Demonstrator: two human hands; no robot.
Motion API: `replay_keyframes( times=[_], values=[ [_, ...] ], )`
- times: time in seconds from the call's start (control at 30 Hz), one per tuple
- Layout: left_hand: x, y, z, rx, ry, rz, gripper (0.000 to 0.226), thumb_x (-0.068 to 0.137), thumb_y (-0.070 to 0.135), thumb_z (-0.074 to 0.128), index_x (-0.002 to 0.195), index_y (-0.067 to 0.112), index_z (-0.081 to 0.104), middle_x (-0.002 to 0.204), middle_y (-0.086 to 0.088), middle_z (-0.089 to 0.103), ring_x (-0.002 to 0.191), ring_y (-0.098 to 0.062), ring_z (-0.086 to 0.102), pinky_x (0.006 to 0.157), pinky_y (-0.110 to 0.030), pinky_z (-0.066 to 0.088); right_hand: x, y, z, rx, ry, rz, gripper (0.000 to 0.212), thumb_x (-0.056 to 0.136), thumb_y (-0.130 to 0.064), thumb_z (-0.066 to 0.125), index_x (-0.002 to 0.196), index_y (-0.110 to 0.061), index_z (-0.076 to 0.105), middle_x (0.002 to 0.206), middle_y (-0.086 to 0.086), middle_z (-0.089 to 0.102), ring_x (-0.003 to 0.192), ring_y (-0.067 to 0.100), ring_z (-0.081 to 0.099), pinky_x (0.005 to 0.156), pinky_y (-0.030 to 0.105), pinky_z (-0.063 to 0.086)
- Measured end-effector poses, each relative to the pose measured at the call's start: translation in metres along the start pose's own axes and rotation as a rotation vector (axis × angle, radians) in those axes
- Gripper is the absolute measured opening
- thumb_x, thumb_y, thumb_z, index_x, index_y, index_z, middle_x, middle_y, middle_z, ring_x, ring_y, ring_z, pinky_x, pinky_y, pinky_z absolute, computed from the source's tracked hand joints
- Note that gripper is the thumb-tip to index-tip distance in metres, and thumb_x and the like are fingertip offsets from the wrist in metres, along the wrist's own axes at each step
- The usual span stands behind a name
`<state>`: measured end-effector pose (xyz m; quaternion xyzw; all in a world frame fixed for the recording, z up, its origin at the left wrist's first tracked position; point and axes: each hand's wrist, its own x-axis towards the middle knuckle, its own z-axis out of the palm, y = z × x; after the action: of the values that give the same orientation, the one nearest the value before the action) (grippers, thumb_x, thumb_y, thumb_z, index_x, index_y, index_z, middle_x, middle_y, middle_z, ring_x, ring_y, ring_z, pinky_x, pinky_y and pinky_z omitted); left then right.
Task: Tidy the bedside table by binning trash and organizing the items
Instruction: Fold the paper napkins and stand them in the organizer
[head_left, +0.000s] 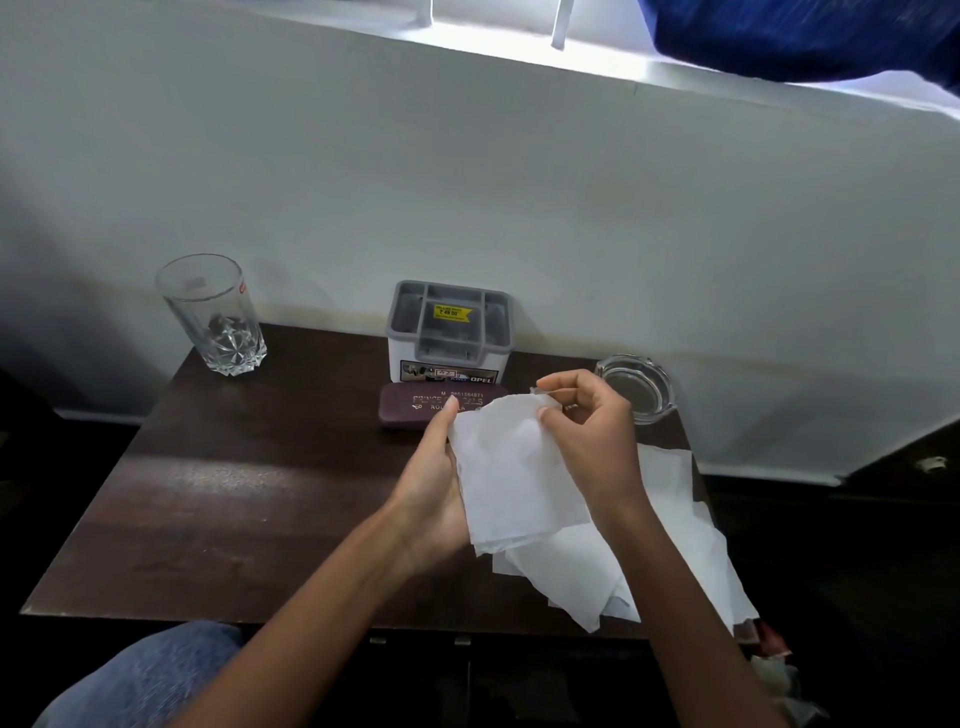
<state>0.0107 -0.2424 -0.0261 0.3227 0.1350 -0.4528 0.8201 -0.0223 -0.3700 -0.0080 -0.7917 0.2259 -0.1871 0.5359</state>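
the person sits at a dark wooden worktop (234, 493) set against a pale wall (467, 182). both hands are over its right-centre part, on one white tissue sheet (511, 483), which is held up off the surface.

the left hand (439, 483) takes the sheet along its left edge. its grip is closed on the paper; the fingers pass behind the sheet, so how they lie cannot be told. the right hand (587, 426) is at the sheet's upper right corner. its grip is a pinch, thumb and forefinger closed on the top edge, the other fingers curled.

more loose tissue sheets (670, 545) lie overlapping on the worktop, under and to the right of the held sheet, and reach past the near right edge.

at the back centre, close to the wall, stands a grey compartmented organiser (449, 332). it carries a yellow price sticker in its middle compartment and a printed label on its front. just in front of it lies a maroon spectacle case (415, 410), closed, with gold lettering on the lid. whether case and organiser touch cannot be told. the left hand's uppermost fingertip overlaps the case's lettering in this view.

a clear drinking glass (213, 317) stands upright at the back left corner. a clear glass ashtray (636, 387) sits at the back right, just beyond the right hand.

a knee in blue denim (145, 675) shows at lower left, below the worktop's near edge. a blue cloth (805, 36) fills the upper right corner beside a bright window sill.
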Motion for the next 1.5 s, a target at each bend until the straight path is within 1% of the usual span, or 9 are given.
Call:
replay_keyframes(
  times=[0.13,0.37,0.5,0.63,0.83,1.0,1.27,1.37,1.5],
  values=[
    [-0.004,0.001,0.002,0.02,0.0,-0.011,0.048,0.087,0.045,0.048,0.11,0.007,0.067,0.104,-0.014,0.07,0.092,-0.027,0.067,0.091,-0.041,0.047,0.0,0.003,0.003,-0.058,0.015,-0.011,0.021,0.08,0.0,0.059,0.085,-0.019,0.062,0.077,-0.009,0.061,0.069,0.008,0.055,0.066,0.024,0.05],
    [-0.002,-0.003,-0.003,0.218,0.152,-0.017,0.022,0.093,0.016,0.05,0.108,0.004,0.062,0.096,-0.014,0.071,0.089,-0.029,0.066,0.082,-0.042,0.051,0.009,0.006,-0.007,-0.048,-0.071,-0.002,0.021,0.079,0.002,0.06,0.092,-0.013,0.066,0.077,0.002,0.061,0.068,0.012,0.055,0.064,0.027,0.047],
    [-0.001,0.0,-0.005,0.186,0.203,-0.013,0.025,0.094,0.016,0.049,0.113,0.004,0.059,0.106,-0.016,0.069,0.091,-0.03,0.066,0.072,-0.043,0.052,0.036,0.038,-0.052,-0.068,0.083,0.127,0.017,0.082,0.0,0.06,0.08,-0.017,0.065,0.069,0.001,0.062,0.05,0.0,0.058,0.051,0.017,0.046],
    [0.002,0.002,-0.01,0.158,0.284,0.011,0.031,0.094,0.016,0.05,0.122,0.004,0.056,0.11,-0.017,0.067,0.091,-0.031,0.065,0.067,-0.043,0.051,0.048,0.092,-0.103,-0.344,0.311,0.263,0.01,0.079,-0.006,0.062,0.075,-0.005,0.07,0.069,0.01,0.061,0.069,0.02,0.056,0.067,0.033,0.044],
    [0.005,0.0,-0.01,0.182,0.337,0.014,0.032,0.094,0.018,0.049,0.122,0.006,0.055,0.108,-0.016,0.067,0.091,-0.032,0.065,0.065,-0.042,0.05,0.044,0.122,-0.107,-0.472,0.173,0.319,0.008,0.078,-0.003,0.063,0.081,-0.001,0.07,0.077,0.015,0.065,0.07,0.025,0.058,0.051,0.027,0.043],
    [0.007,-0.001,-0.009,0.193,0.336,0.011,0.032,0.094,0.019,0.049,0.122,0.006,0.056,0.106,-0.015,0.068,0.089,-0.031,0.065,0.064,-0.042,0.05,0.046,0.126,-0.1,-0.557,0.198,0.266,0.008,0.074,-0.004,0.065,0.073,-0.011,0.07,0.085,0.019,0.071,0.084,0.036,0.065,0.072,0.038,0.052],
    [0.007,-0.001,-0.008,0.175,0.332,0.023,0.032,0.093,0.018,0.05,0.121,0.006,0.057,0.111,-0.017,0.067,0.094,-0.032,0.065,0.069,-0.043,0.051,0.049,0.091,-0.106,-0.447,0.303,0.126,0.014,0.079,-0.011,0.068,0.088,-0.002,0.074,0.088,0.017,0.073,0.084,0.029,0.067,0.076,0.034,0.049],
    [0.005,0.0,-0.007,0.146,0.306,0.016,0.032,0.093,0.018,0.05,0.122,0.005,0.057,0.112,-0.017,0.067,0.098,-0.034,0.064,0.074,-0.045,0.052,0.048,0.066,-0.104,-0.247,0.276,0.083,0.006,0.078,-0.005,0.068,0.078,-0.005,0.074,0.068,0.003,0.069,0.063,0.009,0.059,0.06,0.016,0.046],
    [0.004,-0.001,-0.003,0.101,0.263,0.005,0.032,0.093,0.018,0.049,0.121,0.004,0.057,0.114,-0.018,0.066,0.102,-0.034,0.063,0.079,-0.045,0.051,0.04,0.024,-0.093,0.006,0.285,-0.004,0.027,0.077,0.002,0.064,0.062,-0.021,0.062,0.048,-0.017,0.059,0.047,-0.004,0.049,0.049,0.007,0.04]
  ],
)
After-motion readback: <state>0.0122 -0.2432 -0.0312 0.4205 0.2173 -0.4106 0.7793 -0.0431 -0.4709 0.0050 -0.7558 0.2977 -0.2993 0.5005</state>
